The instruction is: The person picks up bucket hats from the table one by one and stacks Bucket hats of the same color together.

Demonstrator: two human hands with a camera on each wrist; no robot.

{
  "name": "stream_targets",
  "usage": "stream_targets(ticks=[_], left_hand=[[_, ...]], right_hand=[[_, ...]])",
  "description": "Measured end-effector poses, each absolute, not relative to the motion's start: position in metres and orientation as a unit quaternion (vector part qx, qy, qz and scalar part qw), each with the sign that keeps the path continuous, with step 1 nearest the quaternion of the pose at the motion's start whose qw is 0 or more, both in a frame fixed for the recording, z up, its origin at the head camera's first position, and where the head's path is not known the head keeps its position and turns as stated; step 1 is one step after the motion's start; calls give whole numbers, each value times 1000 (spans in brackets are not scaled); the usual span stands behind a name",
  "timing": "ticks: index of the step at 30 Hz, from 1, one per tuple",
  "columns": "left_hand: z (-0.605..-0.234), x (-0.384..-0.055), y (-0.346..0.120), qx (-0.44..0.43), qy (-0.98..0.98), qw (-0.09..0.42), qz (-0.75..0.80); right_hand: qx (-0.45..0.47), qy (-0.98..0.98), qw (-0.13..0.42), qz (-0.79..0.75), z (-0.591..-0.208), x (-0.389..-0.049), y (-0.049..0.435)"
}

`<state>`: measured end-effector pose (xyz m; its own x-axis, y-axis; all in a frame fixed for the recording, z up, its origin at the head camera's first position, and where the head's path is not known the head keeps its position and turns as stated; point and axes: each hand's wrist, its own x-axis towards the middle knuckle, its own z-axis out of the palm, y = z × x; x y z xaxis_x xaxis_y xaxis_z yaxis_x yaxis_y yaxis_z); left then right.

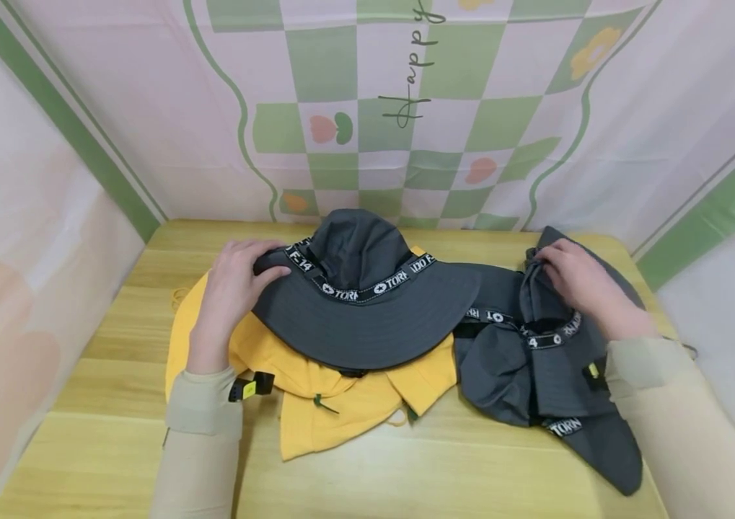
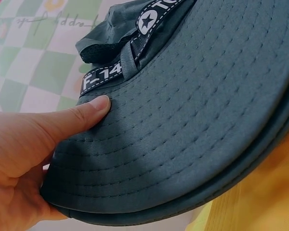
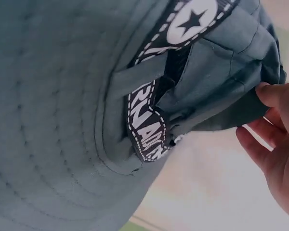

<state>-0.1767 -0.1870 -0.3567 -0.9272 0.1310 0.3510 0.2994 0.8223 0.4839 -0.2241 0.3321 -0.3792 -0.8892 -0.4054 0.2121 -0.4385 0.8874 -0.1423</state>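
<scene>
A dark grey bucket hat (image 1: 367, 328) with a black-and-white lettered band lies crown up over yellow cloth hats (image 1: 341, 425). My left hand (image 1: 232, 288) grips its brim at the left side, the thumb on top in the left wrist view, near the band (image 2: 102, 77). On the right, my right hand (image 1: 583, 280) pinches the crown fabric of another dark grey bucket hat (image 1: 562, 382). In the right wrist view, thumb and fingers hold that crown (image 3: 221, 72) at its top, with the stitched brim (image 3: 48, 106) filling the left side.
More dark grey hat parts overlap beside the right hat, including a soft crown (image 1: 495, 371) and a pointed brim (image 1: 617, 450). Everything lies on a light wooden table (image 1: 471, 468). A patterned cloth (image 1: 380, 166) hangs behind its far edge, with more cloth at both sides.
</scene>
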Motion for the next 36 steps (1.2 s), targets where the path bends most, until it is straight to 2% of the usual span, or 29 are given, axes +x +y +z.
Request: stream_targets(ticks=[11,18,27,36], left_hand=[[-356,-176,-186,-119,-939,157,-282],[-353,-175,-185,-117,-936,152,-295],[-355,-175,-183,-105,-931,151,-314],[-353,-174,-178,-112,-929,147,-321]], right_hand=[[201,-956,149,153,-364,-219,359],[164,-959,161,165,-348,-210,357],[196,-948,194,161,-337,-207,347],[222,-940,201,166,-326,-205,329]])
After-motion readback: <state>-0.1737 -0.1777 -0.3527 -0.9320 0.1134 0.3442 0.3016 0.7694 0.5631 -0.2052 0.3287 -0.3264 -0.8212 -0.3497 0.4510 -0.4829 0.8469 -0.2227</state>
